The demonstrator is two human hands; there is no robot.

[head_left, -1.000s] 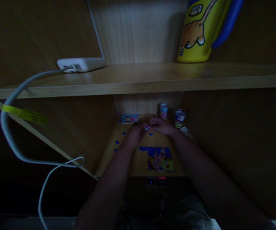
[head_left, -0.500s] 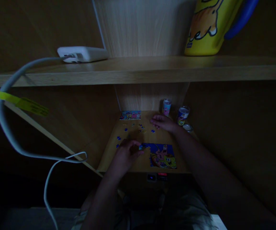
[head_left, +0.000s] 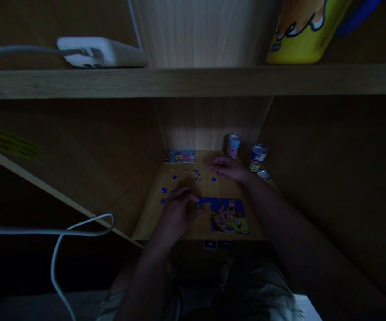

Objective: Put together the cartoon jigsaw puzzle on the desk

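One small blue puzzle piece, and the left hand had it! In the head view, thumb and forefinger were pinched on it, right by the left end of the part-built puzzle. Touching that edge or just short of it? Too dark to call. The puzzle lay flat near the front of the desk, its top row reaching out to the left beyond the larger joined block, blue above, pink and yellow figures below.

Over to the right hand, and that one hung back, farther up the desk, fingers loosely curled; whether they held anything, you could not tell. Just below it sat a lone blue piece, with more loose pieces scattered to the left and two blue ones beyond the left hand, near the desk's left side.

Behind them all, a bright picture card lay at the back left. Back right, one light-blue can stood near the rear panel, a darker can nearer the front, and a round lid was down just beside it.
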